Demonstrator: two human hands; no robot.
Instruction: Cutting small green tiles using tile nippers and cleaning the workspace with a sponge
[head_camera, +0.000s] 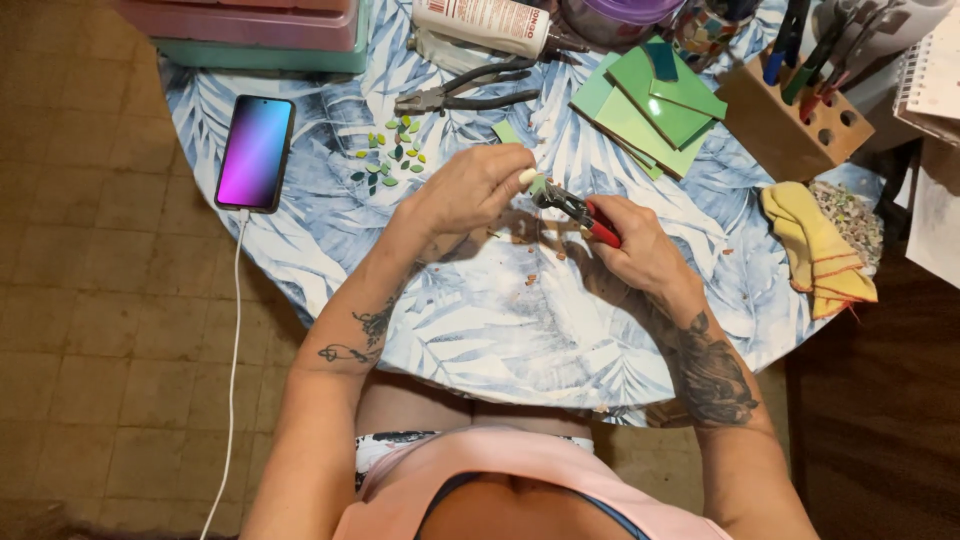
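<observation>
Pinching a small green tile piece (538, 183) above the leaf-print tablecloth (480, 310), the left hand (470, 188) is steadying it while the right hand (630, 240), closed around red-handled nippers (580, 212), should be squeezing gently for a clean cut.

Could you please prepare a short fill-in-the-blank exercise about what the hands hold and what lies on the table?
1. The right hand grips nippers with ____ handles.
2. The left hand holds a small ____ tile piece at the jaws.
3. The phone lies to the ____ of the small cut pieces.
4. The yellow cloth lies at the table's ____ edge.

Missing words: red; green; left; right
</observation>
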